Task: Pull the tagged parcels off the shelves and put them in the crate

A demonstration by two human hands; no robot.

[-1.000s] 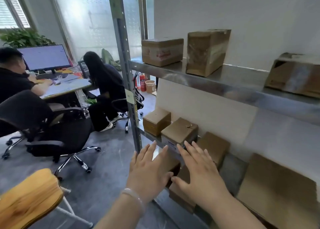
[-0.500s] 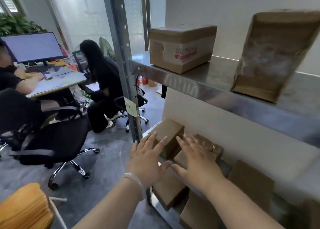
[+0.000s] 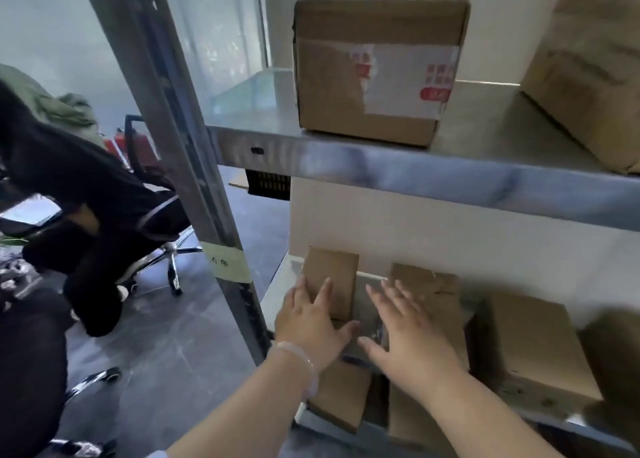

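While both hands are reaching into the lower shelf [image 3: 277, 294] at the bottom centre of the frame, the left hand [image 3: 311, 322] is lying flat with fingers spread on a small brown parcel [image 3: 332, 281], gripping nothing, and the right hand [image 3: 408, 333] is hovering open over the neighbouring parcel [image 3: 436, 291]. Above them, a labelled box [image 3: 374, 66] is sitting on the upper shelf [image 3: 381, 170], upper centre.

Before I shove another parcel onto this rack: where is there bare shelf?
Upper shelf: bare metal left of the labelled box, and between it and the tall box. Lower shelf is crowded with small boxes; only a narrow gap shows between left hand and right hand.
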